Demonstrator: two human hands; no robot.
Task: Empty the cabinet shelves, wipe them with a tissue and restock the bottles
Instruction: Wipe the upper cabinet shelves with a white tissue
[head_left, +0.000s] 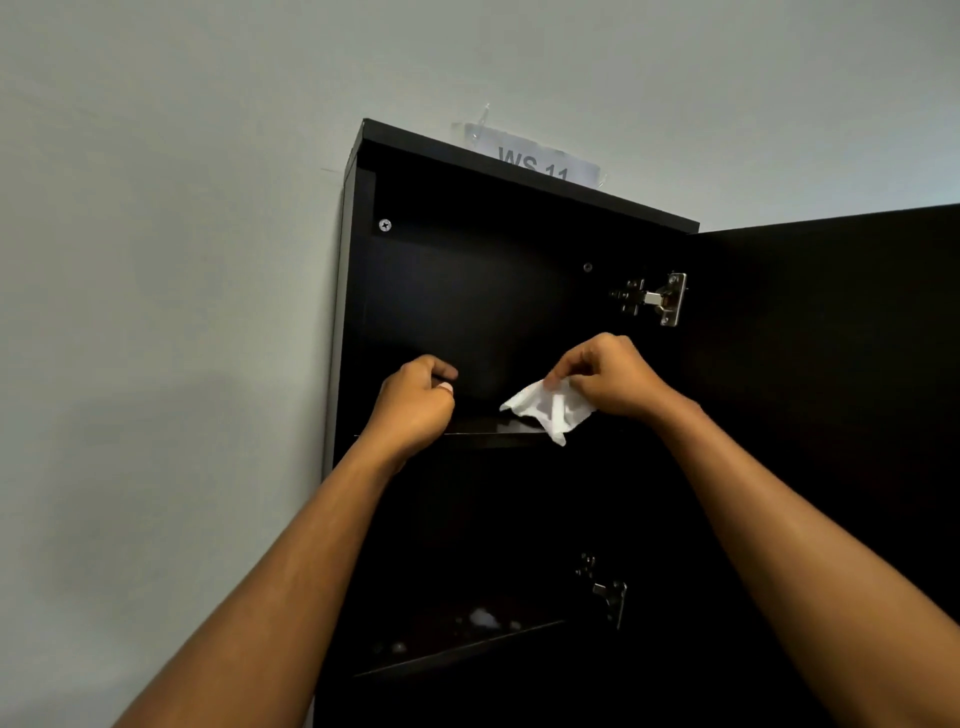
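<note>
One tissue (550, 410) pinched by right hand (608, 376); left hand (418, 400) curled; two shelves (483, 440), two hinges (657, 299).

Dark cabinet (519, 179), centre frame, door (831, 364) open right. Upper shelf (493, 439), mid frame, front edge showing; my tissue (550, 410) droops over that edge, contact unclear. Lower shelf (457, 652), bottom centre, carries pale blurry spots (483, 618), can't tell what.

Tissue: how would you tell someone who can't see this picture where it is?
Find the tall dark cabinet on the pale wall, door open. At the front edge of its upper shelf, the fingers of the right hand pinch the tissue. It is white and crumpled, unlike the flat label above the cabinet.
</note>
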